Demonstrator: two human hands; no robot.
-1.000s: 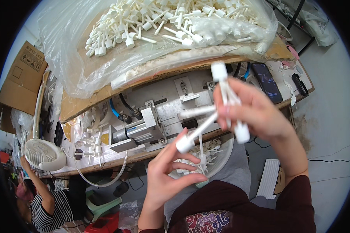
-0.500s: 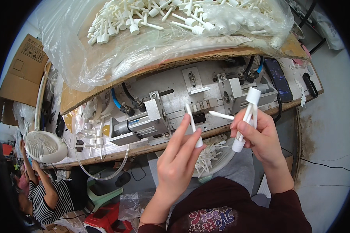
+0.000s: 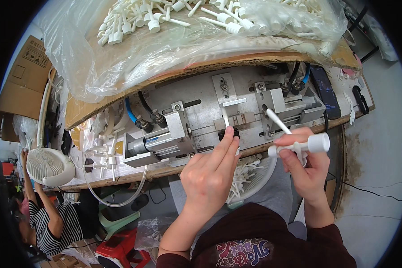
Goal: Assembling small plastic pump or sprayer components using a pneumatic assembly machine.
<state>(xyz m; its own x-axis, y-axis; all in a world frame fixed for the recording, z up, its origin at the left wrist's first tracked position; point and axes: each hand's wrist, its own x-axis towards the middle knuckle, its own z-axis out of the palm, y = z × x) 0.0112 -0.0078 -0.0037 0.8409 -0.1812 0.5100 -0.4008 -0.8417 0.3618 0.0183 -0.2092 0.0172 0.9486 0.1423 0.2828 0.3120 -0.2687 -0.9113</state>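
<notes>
My left hand [image 3: 205,181] reaches to the middle of the metal clamping fixture [image 3: 201,105], fingers closed on a slim white plastic stick [image 3: 226,117]. The stick's far end lies at the small slotted block [image 3: 248,119]; the fingers cover most of the rest. To the right, my right hand [image 3: 309,172] grips several white plastic pieces: a rod with a ribbed round cap [image 3: 319,143], and a round-tipped stick [image 3: 278,119] pointing toward the fixture's right-hand cylinder block [image 3: 277,100]. How these pieces cross inside the fingers is partly hidden.
Many white capped rods [image 3: 154,24] lie on plastic sheeting over cardboard [image 3: 165,76] behind the fixture. A basin [image 3: 268,176] of small white pieces rests on my lap. A fan [image 3: 50,166], white parts [image 3: 103,158] and a phone [image 3: 324,91] flank it. Another person [image 3: 60,228] sits far left.
My left hand has moved forward, bringing its stick to the slotted block. My right hand has turned its pieces, so the capped rod now lies nearly level with its cap to the right.
</notes>
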